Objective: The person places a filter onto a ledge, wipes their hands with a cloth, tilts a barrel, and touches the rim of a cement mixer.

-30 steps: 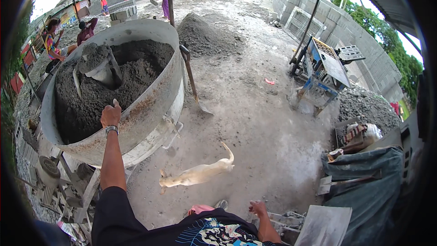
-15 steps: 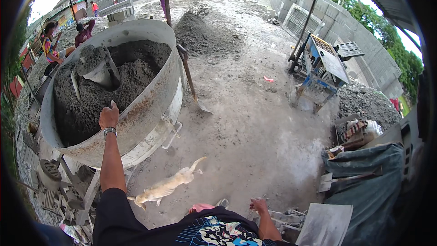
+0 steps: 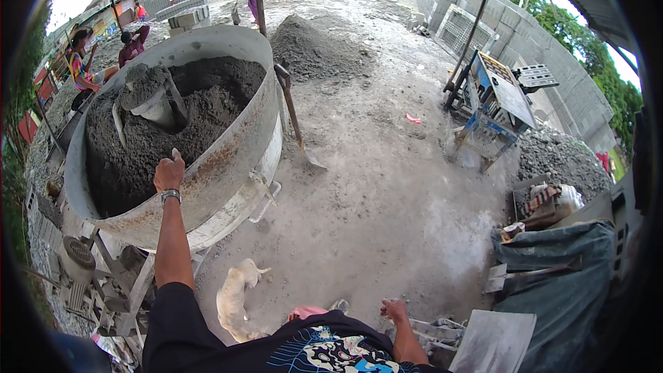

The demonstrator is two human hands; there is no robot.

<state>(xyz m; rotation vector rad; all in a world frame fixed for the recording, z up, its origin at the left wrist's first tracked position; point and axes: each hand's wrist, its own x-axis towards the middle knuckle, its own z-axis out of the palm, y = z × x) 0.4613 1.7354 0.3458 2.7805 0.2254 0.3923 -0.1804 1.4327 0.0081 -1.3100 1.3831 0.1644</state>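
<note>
My left hand (image 3: 169, 172) is closed at the near rim of a large round mixer drum (image 3: 228, 159), its fingers curled over the edge. A watch circles that wrist. Dark grey wet mix (image 3: 207, 90) fills the drum, and a mix-caked metal hub with curved blades (image 3: 157, 107) rises from it. Low at my right side, my right hand (image 3: 394, 311) hangs with loosely bent fingers and nothing visible in it. Closest to it is a pale flat board (image 3: 494, 342).
A pale dog (image 3: 235, 297) stands by my feet. One shovel (image 3: 297, 121) leans on the drum; another (image 3: 525, 273) lies on a dark tarp (image 3: 563, 304). Beyond are a mix heap (image 3: 314, 52), a blue-framed machine (image 3: 494, 100), stacked blocks (image 3: 525, 62) and several people.
The dog has moved left and bent its body round toward me. A distant person's shovel has dropped from raised to low. Both my hands keep nearly the same places.
</note>
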